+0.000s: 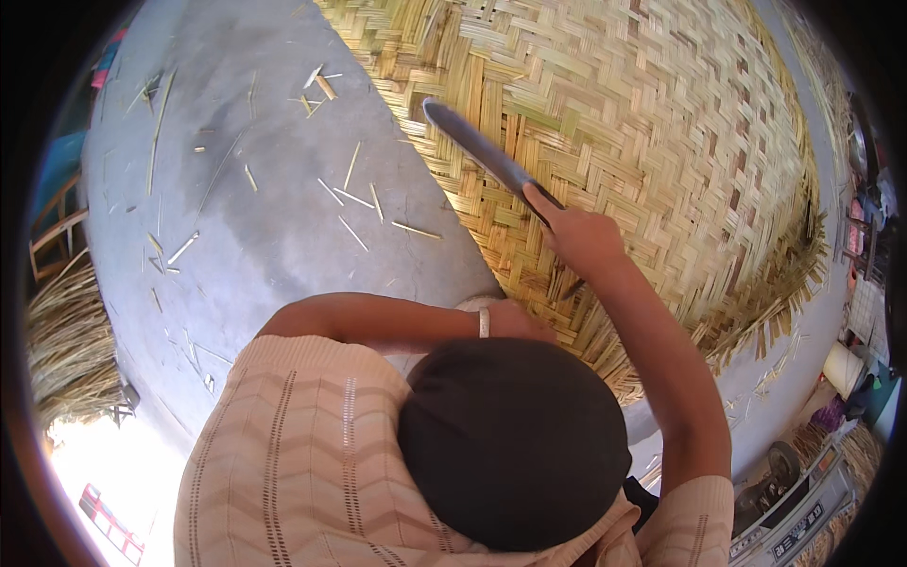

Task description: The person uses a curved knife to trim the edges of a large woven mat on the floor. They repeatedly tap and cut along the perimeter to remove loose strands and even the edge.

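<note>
A large woven mat (652,123) of pale yellow-green strips in a herringbone weave lies on the grey floor, filling the upper right. Over its left part, my right hand (583,238) is closed round a machete (482,151). The long dark blade points away and to the left, toward the mat's left edge. My left hand (518,319), with a pale band at the wrist, reaches across to the mat's near corner. A dark round cap covers part of this hand, so its fingers cannot be made out.
Loose cut strips (354,194) are scattered over the grey floor (283,246) to the left. Untrimmed strip ends (770,317) fringe the mat's right border. A stack of dry stalks (71,340) stands at far left. A vehicle (798,515) shows at lower right.
</note>
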Tool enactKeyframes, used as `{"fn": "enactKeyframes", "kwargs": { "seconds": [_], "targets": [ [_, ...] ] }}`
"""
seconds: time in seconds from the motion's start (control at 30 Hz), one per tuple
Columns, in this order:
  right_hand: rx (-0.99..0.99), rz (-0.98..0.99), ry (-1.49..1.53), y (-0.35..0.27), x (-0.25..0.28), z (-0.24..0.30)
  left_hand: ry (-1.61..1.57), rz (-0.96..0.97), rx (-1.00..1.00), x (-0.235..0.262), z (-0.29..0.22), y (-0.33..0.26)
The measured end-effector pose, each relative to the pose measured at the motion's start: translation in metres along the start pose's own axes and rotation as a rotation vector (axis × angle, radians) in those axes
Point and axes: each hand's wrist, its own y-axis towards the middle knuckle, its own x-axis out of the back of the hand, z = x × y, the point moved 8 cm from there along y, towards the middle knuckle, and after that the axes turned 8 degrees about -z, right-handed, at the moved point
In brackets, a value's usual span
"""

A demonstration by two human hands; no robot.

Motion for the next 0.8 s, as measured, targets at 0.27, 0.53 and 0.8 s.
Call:
{"fn": "enactKeyframes", "kwargs": {
  "seconds": [0.27, 0.53, 0.8],
  "targets": [
    [0.023, -0.65, 0.093, -0.035, 0.11, -0.063, -0.075, 0.298, -0.224, -0.065, -0.01, -0.002],
    [-0.308, -0.528, 0.265, -0.116, 0.1, -0.12, 0.011, 0.384, -0.297, -0.046, -0.003, -0.028],
    [-0.257, -0.652, 0.235, -0.266, 0.054, -0.176, 0.207, 0.391, -0.276, -0.023, -0.015, -0.042]
  ]
}}
